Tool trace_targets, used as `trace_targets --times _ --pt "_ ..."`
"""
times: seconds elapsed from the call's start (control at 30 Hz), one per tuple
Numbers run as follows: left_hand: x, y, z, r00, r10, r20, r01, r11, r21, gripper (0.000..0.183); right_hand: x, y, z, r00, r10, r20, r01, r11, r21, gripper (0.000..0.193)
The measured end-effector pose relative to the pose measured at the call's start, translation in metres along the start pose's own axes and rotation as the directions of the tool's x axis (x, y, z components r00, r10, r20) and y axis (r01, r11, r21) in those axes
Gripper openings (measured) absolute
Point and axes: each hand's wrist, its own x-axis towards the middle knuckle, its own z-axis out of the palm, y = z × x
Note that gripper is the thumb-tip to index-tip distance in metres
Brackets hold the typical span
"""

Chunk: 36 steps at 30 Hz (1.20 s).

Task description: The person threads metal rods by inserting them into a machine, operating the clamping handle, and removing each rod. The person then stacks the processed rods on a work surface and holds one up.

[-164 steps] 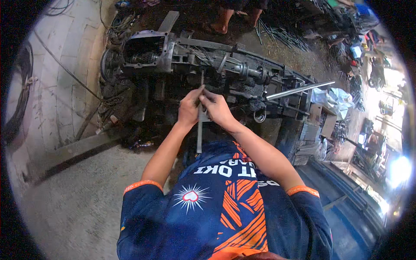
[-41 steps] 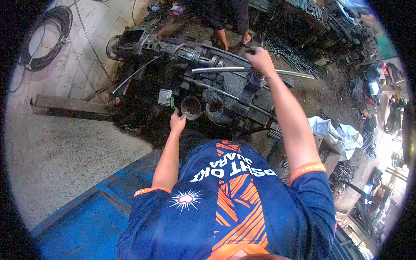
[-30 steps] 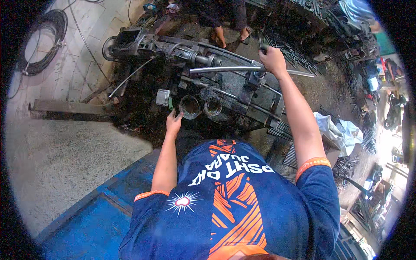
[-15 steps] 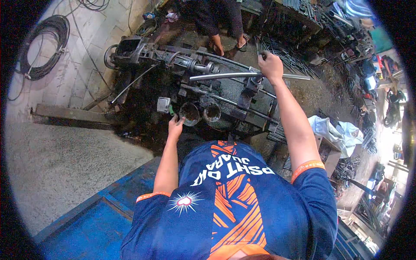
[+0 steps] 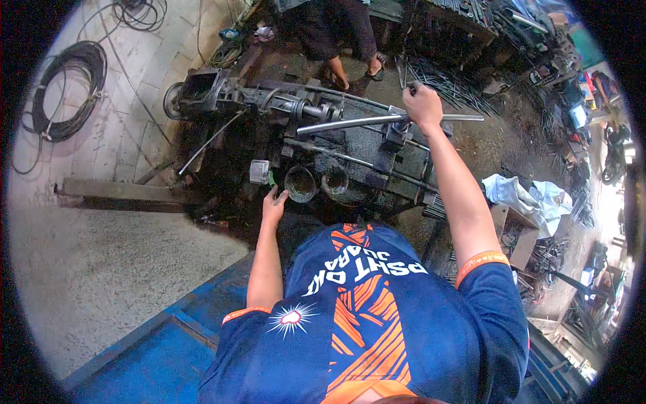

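Note:
My left hand (image 5: 272,207) reaches to the machine's near side, thumb and forefinger apart. Its fingertips lie close to a green piece (image 5: 272,178) below a small pale box (image 5: 260,172); contact is unclear. Just right of the hand sits a round metal bowl (image 5: 300,195) with dark contents, and another round container (image 5: 334,180) stands beside it. Further right, my right hand (image 5: 424,108) is closed over the greasy machine (image 5: 363,145). A long, slightly bent metal bar (image 5: 350,124) passes beneath that hand's heel. What the curled fingers grip is hidden.
A person's legs (image 5: 340,37) stand beyond the machine. Thin metal rods (image 5: 447,84) lie piled on the floor. A black cable coil (image 5: 67,91) is at far left. Blue metalwork (image 5: 148,357) is near me; a white sack (image 5: 528,198) lies to the right.
The view has shifted slightly. My left hand has moved a little relative to the pale box, with thumb and forefinger now more visibly apart. My right hand stays closed in place.

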Motion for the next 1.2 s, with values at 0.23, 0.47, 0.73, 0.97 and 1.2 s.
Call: trace_targets --times 0.23,0.47,0.73,0.97,1.2 --pt "-0.007 0.016 0.005 0.998 -0.059 0.018 0.058 0.998 0.027 0.071 0.0 0.001 -0.001 0.998 0.05 -0.031 -0.052 0.997 -0.058 0.031" --pt "-0.002 0.008 0.007 0.986 -0.165 -0.002 0.165 0.986 0.011 0.069 -0.003 -0.007 -0.01 0.996 0.088 0.009 -0.087 0.995 -0.047 0.033" --pt "-0.003 0.011 0.008 0.997 -0.057 -0.049 0.06 0.997 0.054 0.065 -0.003 -0.01 -0.016 0.991 0.125 0.048 -0.123 0.991 -0.048 0.037" --pt "0.0 0.011 0.01 0.993 -0.081 -0.086 0.082 0.997 0.002 0.063 0.0 -0.007 -0.017 0.981 0.164 0.108 -0.16 0.986 -0.042 0.038" --pt "0.01 -0.003 0.005 0.991 -0.007 -0.135 0.017 0.997 0.073 0.068 -0.001 -0.006 -0.018 0.985 0.126 0.116 -0.12 0.991 -0.054 0.038"
